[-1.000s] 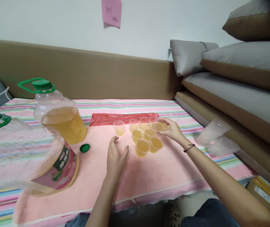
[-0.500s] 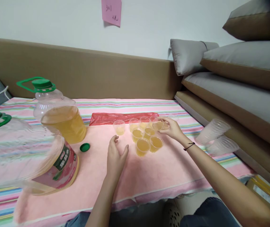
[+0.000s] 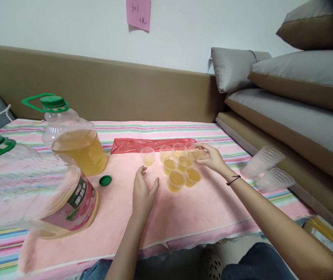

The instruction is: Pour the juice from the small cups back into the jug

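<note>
Several clear plastic cups of yellow drink stand close together on the pink towel (image 3: 120,217). My right hand (image 3: 213,158) reaches in from the right, its fingers curled round a plastic cup (image 3: 195,154) at the back right of the group. Part of that cup is hidden by the fingers. My left hand (image 3: 144,192) hovers left of the front cup (image 3: 177,180), thumb and fingers apart, holding nothing. Beyond its fingertips is a single cup (image 3: 147,157) with a little drink in it.
At left stand a large uncapped bottle (image 3: 76,212) and a green-capped bottle (image 3: 80,151), both with yellow drink. A green cap (image 3: 105,180) lies near them. Behind the cups is a red plastic bag (image 3: 143,145). Stacked cups (image 3: 262,161) lie at right, beside cushions (image 3: 286,105).
The view has shifted very slightly. Both hands and the cups stay practically where they were.
</note>
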### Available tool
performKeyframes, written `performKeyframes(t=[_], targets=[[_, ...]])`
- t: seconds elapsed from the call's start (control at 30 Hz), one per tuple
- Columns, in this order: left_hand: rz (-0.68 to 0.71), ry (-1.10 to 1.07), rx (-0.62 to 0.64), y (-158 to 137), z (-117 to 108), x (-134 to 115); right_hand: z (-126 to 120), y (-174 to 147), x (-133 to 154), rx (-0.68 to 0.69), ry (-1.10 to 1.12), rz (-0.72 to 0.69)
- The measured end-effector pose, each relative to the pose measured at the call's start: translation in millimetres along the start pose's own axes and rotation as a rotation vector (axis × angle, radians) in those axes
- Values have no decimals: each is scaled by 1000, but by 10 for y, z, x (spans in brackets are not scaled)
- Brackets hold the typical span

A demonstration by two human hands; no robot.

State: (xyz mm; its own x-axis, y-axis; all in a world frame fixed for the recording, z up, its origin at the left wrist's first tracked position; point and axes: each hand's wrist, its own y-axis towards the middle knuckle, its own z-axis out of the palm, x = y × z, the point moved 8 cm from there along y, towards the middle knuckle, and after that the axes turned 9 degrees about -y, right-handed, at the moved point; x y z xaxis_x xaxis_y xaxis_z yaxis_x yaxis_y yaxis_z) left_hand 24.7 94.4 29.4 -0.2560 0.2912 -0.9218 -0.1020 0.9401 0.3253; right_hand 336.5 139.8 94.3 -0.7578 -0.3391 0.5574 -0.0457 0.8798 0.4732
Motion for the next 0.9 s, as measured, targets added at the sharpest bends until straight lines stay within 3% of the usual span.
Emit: performKeyframes(t=[0.2, 0.37, 0.73, 0.9], targets=[[-9, -11, 3, 4, 6, 22, -29, -11, -51, -55, 108, 130], [-9, -23, -7, 6, -3, 23, -51, 22, 70, -55, 235, 185], [-1, -19, -11, -3, -19, 20, 187, 80, 487, 43, 136, 29], [-7, -40, -9, -7, -25, 9, 239, 103, 543, 58, 64, -35]])
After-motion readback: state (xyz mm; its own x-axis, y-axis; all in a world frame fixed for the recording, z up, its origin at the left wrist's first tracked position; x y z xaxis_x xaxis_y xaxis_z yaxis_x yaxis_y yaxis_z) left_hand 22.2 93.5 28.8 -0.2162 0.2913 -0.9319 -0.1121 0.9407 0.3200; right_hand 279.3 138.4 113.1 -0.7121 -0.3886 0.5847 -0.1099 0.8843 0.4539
